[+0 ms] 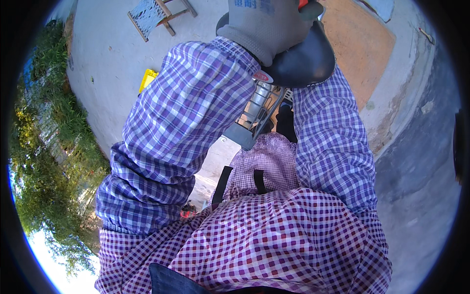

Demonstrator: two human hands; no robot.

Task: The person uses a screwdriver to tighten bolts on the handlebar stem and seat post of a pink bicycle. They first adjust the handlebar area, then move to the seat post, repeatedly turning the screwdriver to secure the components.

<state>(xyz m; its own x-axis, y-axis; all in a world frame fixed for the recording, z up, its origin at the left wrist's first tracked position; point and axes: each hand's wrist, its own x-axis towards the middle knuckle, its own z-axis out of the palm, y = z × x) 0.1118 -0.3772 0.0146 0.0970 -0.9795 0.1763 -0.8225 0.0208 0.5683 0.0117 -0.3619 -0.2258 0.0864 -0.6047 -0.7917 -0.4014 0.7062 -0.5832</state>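
My left hand (264, 27), in a grey knit glove, is at the top edge over a glossy black curved piece (303, 59) with a red-and-white oval label. Its fingers are mostly cut off or hidden, beside a small red part (302, 4). My right forearm (330, 122), in a checked sleeve, reaches up behind the black piece, which hides that hand. Beneath the black piece hangs a grey metal cage (252, 112) with a cylinder inside, above my checked apron (262, 161) and a dark shoe.
A folding stool (152, 14) with a woven seat stands at upper left on pale concrete (103, 59), near a yellow object (147, 78). An orange-brown board (367, 59) lies to the right, beside a grey ledge (411, 171). Green plants (49, 147) line the left.
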